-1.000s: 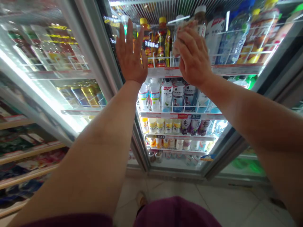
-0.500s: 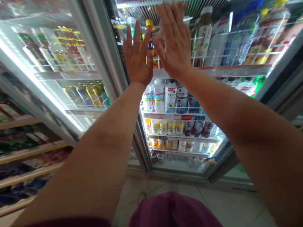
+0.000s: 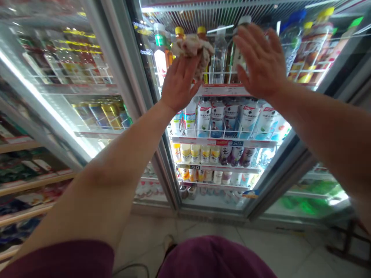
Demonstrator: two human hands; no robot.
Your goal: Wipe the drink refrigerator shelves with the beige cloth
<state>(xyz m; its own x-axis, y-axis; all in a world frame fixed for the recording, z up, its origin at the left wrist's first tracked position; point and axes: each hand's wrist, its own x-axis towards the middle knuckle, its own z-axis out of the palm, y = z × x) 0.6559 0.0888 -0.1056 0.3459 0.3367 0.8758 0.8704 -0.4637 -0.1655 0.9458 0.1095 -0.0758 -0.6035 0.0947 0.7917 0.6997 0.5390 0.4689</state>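
At left fingers (image 3: 188,65), crumpled rag (image 3: 191,45), apparently.

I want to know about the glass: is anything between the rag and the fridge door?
Nothing visible. The left hand holds the crumpled rag up against the glass door; the bottles sit behind the glass. The right hand is open beside it.
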